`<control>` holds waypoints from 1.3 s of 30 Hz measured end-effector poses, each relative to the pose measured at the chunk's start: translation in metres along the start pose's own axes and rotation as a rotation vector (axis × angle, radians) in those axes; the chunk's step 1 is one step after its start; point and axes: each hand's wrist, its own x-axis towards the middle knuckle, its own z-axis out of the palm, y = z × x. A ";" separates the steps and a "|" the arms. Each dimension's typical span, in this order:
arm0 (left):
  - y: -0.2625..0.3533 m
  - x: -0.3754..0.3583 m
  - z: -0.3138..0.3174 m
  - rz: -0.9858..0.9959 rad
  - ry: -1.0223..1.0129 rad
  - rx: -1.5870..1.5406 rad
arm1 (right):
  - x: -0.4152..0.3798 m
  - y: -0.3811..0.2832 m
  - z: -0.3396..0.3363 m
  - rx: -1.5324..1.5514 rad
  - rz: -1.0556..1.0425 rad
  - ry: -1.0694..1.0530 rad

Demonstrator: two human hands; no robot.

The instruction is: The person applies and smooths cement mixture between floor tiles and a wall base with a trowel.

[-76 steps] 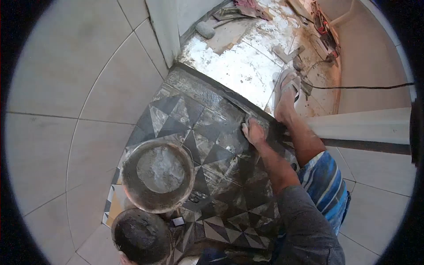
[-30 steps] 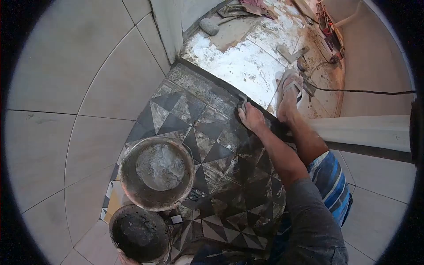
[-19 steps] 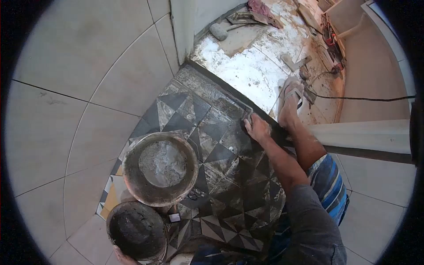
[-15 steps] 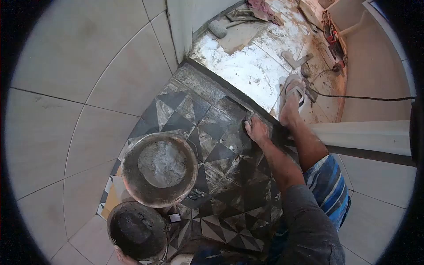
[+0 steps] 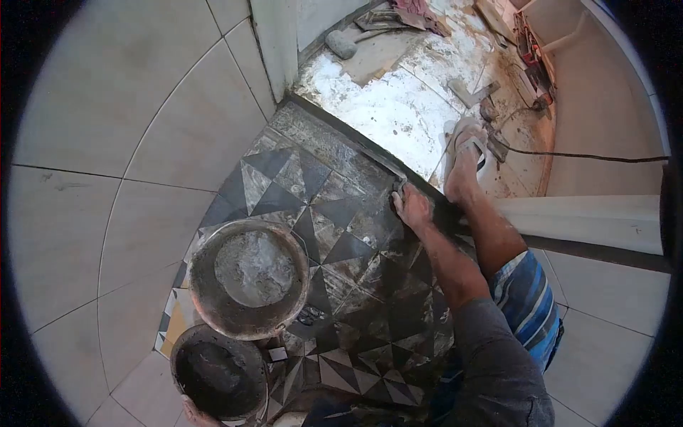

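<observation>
My right hand (image 5: 415, 206) is closed around the handle of what looks like a trowel (image 5: 388, 168). Its thin metal edge lies along the grey, mortar-smeared strip beside the dark door threshold (image 5: 348, 132). Most of the handle is hidden by my fingers. At the bottom left, my left hand (image 5: 198, 414) grips the rim of a bucket (image 5: 250, 409) with dark, wet material inside; only part of this hand shows. Touching that bucket is a larger bucket (image 5: 288, 313) holding pale grey powder or mix. Both stand on the patterned tile floor (image 5: 341, 245).
My foot in a sandal (image 5: 466, 153) rests beyond the threshold on a white, dusty floor (image 5: 384, 107). A mallet (image 5: 341, 44), a cable (image 5: 583, 155) and scattered tools lie there. Tiled wall (image 5: 178, 107) rises at left; a white door edge (image 5: 583, 220) juts in at right.
The view has shifted slightly. My right hand stays at nearly the same place by the threshold, and my left hand remains on the smaller bucket's rim.
</observation>
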 end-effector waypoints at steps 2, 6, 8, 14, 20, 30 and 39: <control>-0.003 -0.001 -0.002 -0.087 0.017 -0.065 | -0.001 0.001 -0.008 0.021 -0.013 0.024; -0.023 0.001 -0.013 0.193 -0.079 0.104 | -0.007 -0.007 -0.024 0.058 -0.021 0.069; -0.027 -0.001 -0.015 0.255 -0.071 0.089 | -0.009 -0.010 -0.028 0.062 -0.035 0.102; -0.009 -0.004 -0.013 0.126 -0.089 0.218 | -0.007 -0.036 -0.043 0.100 -0.019 0.081; 0.009 -0.011 -0.003 0.303 -0.079 0.159 | 0.033 -0.048 -0.003 0.168 -0.086 -0.009; -0.004 -0.005 -0.002 0.312 -0.081 0.350 | 0.064 -0.062 -0.017 0.211 0.036 -0.155; 0.007 -0.019 -0.006 0.203 -0.073 0.184 | 0.024 -0.061 -0.048 0.312 -0.043 0.025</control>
